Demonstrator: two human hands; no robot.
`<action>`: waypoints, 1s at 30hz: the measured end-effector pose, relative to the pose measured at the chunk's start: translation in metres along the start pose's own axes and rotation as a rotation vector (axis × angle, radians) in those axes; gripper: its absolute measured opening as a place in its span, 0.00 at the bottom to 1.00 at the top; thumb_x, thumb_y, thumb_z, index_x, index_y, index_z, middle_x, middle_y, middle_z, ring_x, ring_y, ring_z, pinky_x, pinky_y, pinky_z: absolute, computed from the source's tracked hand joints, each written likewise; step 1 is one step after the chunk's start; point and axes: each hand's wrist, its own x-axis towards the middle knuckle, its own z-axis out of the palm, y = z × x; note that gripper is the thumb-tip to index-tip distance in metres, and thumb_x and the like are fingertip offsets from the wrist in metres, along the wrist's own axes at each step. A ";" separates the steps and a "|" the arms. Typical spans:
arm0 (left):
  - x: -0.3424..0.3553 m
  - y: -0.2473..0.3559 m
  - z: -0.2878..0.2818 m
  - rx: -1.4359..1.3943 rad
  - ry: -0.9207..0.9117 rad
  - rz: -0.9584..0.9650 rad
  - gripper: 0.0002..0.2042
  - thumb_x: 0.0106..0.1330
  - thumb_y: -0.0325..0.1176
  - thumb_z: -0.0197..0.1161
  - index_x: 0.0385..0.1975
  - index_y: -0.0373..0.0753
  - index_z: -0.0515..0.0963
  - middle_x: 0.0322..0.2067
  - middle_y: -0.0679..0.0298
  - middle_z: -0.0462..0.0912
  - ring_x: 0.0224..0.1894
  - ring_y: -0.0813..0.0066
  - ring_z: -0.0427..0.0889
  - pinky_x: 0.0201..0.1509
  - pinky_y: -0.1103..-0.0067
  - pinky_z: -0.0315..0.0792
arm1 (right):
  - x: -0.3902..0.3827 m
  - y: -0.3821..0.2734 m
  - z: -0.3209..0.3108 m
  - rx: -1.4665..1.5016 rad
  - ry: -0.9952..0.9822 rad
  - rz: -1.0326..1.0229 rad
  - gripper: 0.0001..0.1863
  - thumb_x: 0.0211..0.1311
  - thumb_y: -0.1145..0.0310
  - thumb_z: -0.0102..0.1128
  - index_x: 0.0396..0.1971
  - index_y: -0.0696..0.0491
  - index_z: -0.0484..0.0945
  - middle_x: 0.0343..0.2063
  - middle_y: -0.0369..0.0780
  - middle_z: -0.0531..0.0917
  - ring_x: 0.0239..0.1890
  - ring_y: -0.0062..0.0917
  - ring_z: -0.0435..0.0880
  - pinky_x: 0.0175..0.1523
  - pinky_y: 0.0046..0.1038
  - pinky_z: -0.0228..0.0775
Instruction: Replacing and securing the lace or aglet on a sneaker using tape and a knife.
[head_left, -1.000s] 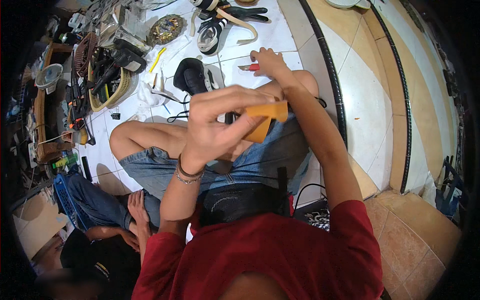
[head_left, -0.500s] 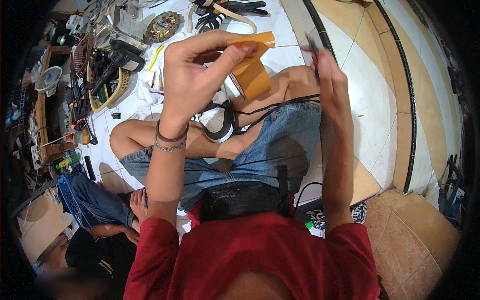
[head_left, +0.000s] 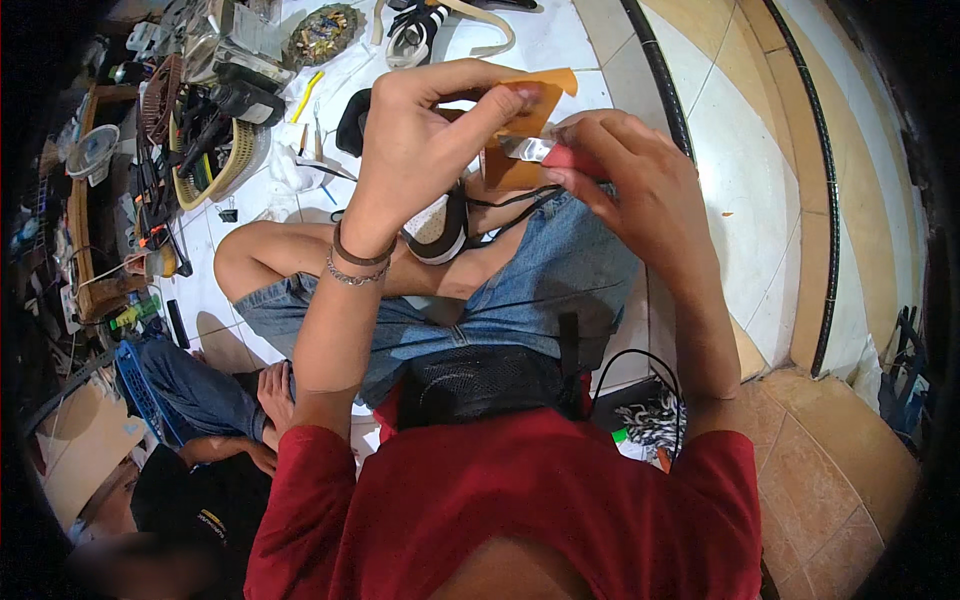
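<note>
Fingers (head_left: 608, 138) grip — knife (head_left: 572, 161) right, orange sheet (head_left: 549, 97) left.

Shows cream latticed plastic basket (head_left: 243, 160) and black plastic bottle (head_left: 248, 102) at upper left, blue plastic crate (head_left: 141, 390) at lower left.

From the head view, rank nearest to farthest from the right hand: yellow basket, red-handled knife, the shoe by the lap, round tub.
1. Red-handled knife: held in the right hand.
2. Shoe: left of that hand, lower in view.
3. Yellow basket: farther left, past the left hand.
4. Round tub: left of the basket.
</note>
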 end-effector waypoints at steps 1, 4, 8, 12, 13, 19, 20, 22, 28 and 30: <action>-0.002 0.000 0.002 -0.001 0.000 -0.005 0.09 0.65 0.31 0.65 0.39 0.33 0.86 0.30 0.59 0.89 0.31 0.79 0.86 0.36 0.83 0.78 | -0.001 -0.002 0.001 0.002 -0.004 0.002 0.17 0.62 0.54 0.63 0.43 0.49 0.77 0.32 0.39 0.82 0.38 0.34 0.82 0.44 0.37 0.73; -0.005 -0.002 0.010 -0.040 -0.042 0.009 0.09 0.66 0.32 0.65 0.40 0.33 0.86 0.30 0.59 0.89 0.30 0.81 0.86 0.35 0.83 0.77 | -0.008 -0.008 0.003 0.018 -0.012 0.054 0.18 0.61 0.53 0.64 0.42 0.50 0.77 0.32 0.39 0.82 0.39 0.35 0.82 0.45 0.38 0.73; -0.011 0.000 0.012 0.042 -0.160 -0.098 0.08 0.68 0.27 0.64 0.40 0.28 0.84 0.35 0.59 0.88 0.37 0.80 0.85 0.43 0.83 0.79 | -0.016 -0.009 0.005 0.000 -0.093 0.120 0.17 0.60 0.54 0.64 0.41 0.51 0.78 0.33 0.40 0.83 0.40 0.35 0.82 0.44 0.38 0.72; -0.014 -0.007 0.017 0.029 -0.177 -0.091 0.08 0.69 0.27 0.63 0.40 0.28 0.84 0.35 0.59 0.88 0.38 0.80 0.85 0.44 0.83 0.79 | -0.020 -0.006 0.011 -0.006 -0.125 0.139 0.18 0.62 0.54 0.62 0.41 0.52 0.79 0.34 0.41 0.85 0.41 0.35 0.82 0.43 0.38 0.72; -0.014 -0.010 0.018 -0.005 -0.149 -0.084 0.09 0.68 0.29 0.64 0.40 0.31 0.85 0.33 0.59 0.89 0.35 0.81 0.85 0.40 0.83 0.78 | -0.020 -0.005 0.013 -0.003 -0.129 0.143 0.18 0.62 0.54 0.62 0.41 0.52 0.79 0.34 0.41 0.85 0.41 0.35 0.82 0.43 0.38 0.72; -0.014 -0.013 0.018 -0.064 -0.126 -0.101 0.09 0.67 0.30 0.64 0.41 0.32 0.86 0.33 0.60 0.89 0.35 0.81 0.86 0.40 0.83 0.79 | -0.022 0.000 0.016 -0.005 -0.103 0.127 0.18 0.63 0.53 0.61 0.41 0.53 0.78 0.34 0.41 0.85 0.40 0.36 0.83 0.43 0.38 0.73; -0.014 -0.012 0.019 -0.059 -0.131 -0.100 0.09 0.67 0.30 0.64 0.41 0.32 0.86 0.34 0.59 0.89 0.36 0.81 0.86 0.41 0.83 0.79 | -0.023 0.001 0.017 0.035 -0.095 0.143 0.19 0.63 0.52 0.61 0.41 0.53 0.78 0.34 0.41 0.85 0.40 0.38 0.84 0.42 0.39 0.74; -0.015 -0.010 0.019 -0.072 -0.112 -0.102 0.09 0.67 0.30 0.64 0.41 0.32 0.86 0.34 0.59 0.89 0.36 0.81 0.86 0.41 0.83 0.79 | -0.026 0.002 0.017 0.071 -0.086 0.157 0.21 0.63 0.50 0.61 0.42 0.54 0.78 0.34 0.42 0.85 0.39 0.39 0.84 0.41 0.39 0.75; -0.013 0.019 0.027 -0.131 -0.097 -0.134 0.09 0.67 0.29 0.64 0.40 0.31 0.86 0.34 0.60 0.89 0.35 0.81 0.85 0.40 0.84 0.78 | -0.058 0.019 0.023 0.583 0.072 0.460 0.28 0.47 0.59 0.80 0.45 0.57 0.81 0.32 0.38 0.82 0.36 0.25 0.82 0.47 0.26 0.74; -0.011 0.023 0.036 -0.193 -0.131 -0.083 0.09 0.67 0.29 0.64 0.41 0.31 0.85 0.34 0.59 0.89 0.36 0.81 0.85 0.40 0.84 0.78 | -0.067 0.018 0.049 0.594 0.204 0.415 0.27 0.47 0.59 0.80 0.45 0.57 0.81 0.32 0.37 0.82 0.36 0.25 0.82 0.46 0.25 0.73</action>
